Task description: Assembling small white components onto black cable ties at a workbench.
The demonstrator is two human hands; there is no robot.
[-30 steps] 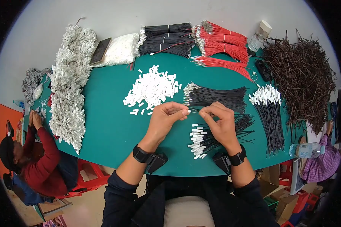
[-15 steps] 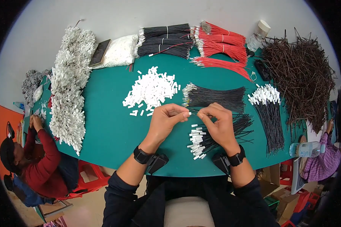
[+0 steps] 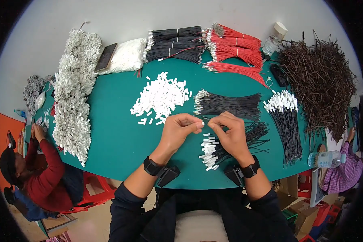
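Note:
My left hand [image 3: 176, 132] pinches a small white plastic connector housing [image 3: 203, 124] between thumb and forefinger. Close beside it, my right hand [image 3: 230, 131] has thumb and forefinger closed on a thin black wire, mostly hidden by the fingers. The fingertips of both hands nearly meet. Just beyond them lies a bundle of black wires [image 3: 232, 105] with bare metal ends at the left. Under my right hand is a pile of black wires with white housings [image 3: 209, 151] on their left ends. A heap of loose white housings [image 3: 161, 97] lies beyond my left hand.
Right: a housing-tipped wire bundle [image 3: 288, 133], a dark wire heap [image 3: 316, 80], a plastic bottle [image 3: 326, 159]. Back: black bundles [image 3: 175, 42], red bundles [image 3: 238, 46], a white bag [image 3: 127, 56], a phone [image 3: 107, 56]. Left: a long whitish pile [image 3: 74, 97]. People sit at both sides.
Both hands have shifted very slightly, and the fingertips stand a little closer together at the white housing. The piles on the table look the same.

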